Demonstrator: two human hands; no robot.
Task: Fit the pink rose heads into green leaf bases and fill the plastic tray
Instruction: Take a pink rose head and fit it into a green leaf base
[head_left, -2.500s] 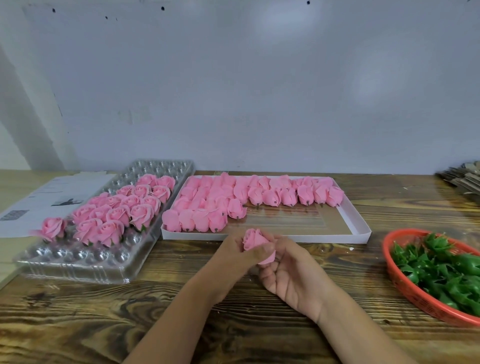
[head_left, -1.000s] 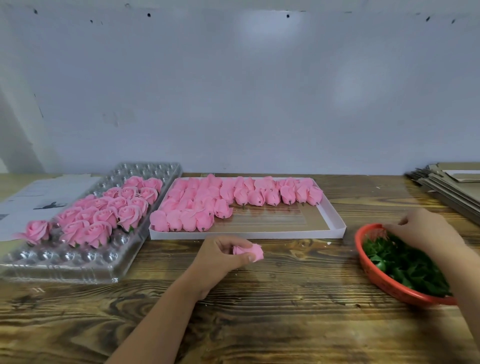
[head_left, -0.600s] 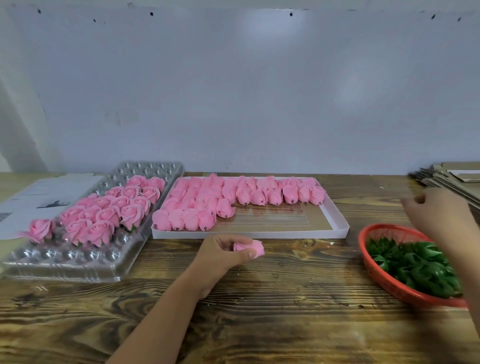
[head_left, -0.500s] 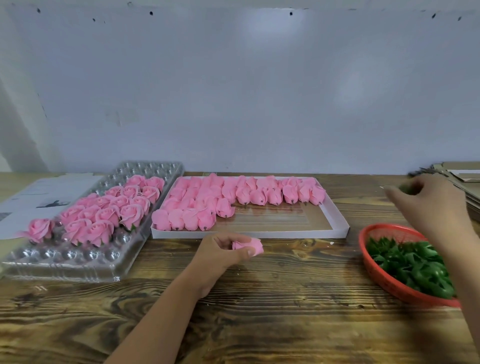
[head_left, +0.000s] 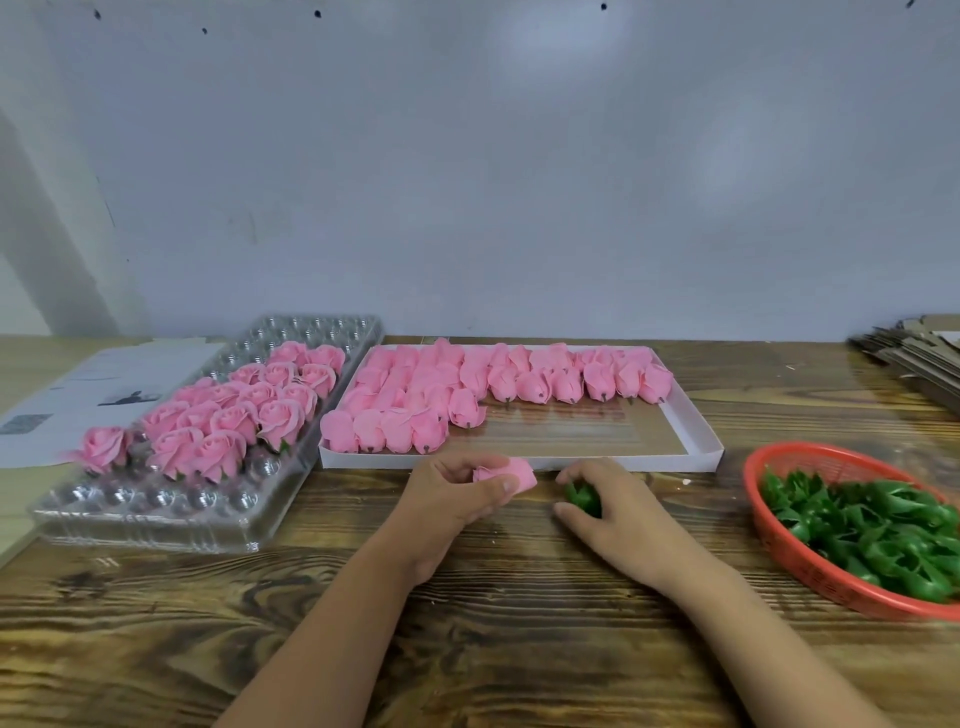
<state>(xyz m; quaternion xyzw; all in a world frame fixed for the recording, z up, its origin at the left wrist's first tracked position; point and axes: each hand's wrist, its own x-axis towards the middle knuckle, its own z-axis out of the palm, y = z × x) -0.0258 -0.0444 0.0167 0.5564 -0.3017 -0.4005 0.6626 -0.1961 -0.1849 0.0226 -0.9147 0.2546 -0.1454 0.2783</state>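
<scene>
My left hand (head_left: 457, 501) grips a pink rose head (head_left: 511, 473) lying sideways just above the table. A short gap to the right, my right hand (head_left: 615, 512) pinches a green leaf base (head_left: 583, 497). The clear plastic tray (head_left: 156, 512) at the left holds several finished roses (head_left: 234, 415) in its middle rows; its near and far cups stand bare. A white flat box (head_left: 696, 441) behind my hands holds several loose rose heads (head_left: 467, 384). The red basket (head_left: 769, 519) at the right is full of green leaf bases (head_left: 872, 530).
Printed paper sheets (head_left: 88, 395) lie at the far left beside the tray. A stack of flat cardboard (head_left: 914, 358) sits at the back right corner. The wooden table (head_left: 493, 623) runs up to a pale wall.
My right hand left the red basket with a green leaf base and came left to beside the rose head. My left hand kept holding the rose head in about the same place.
</scene>
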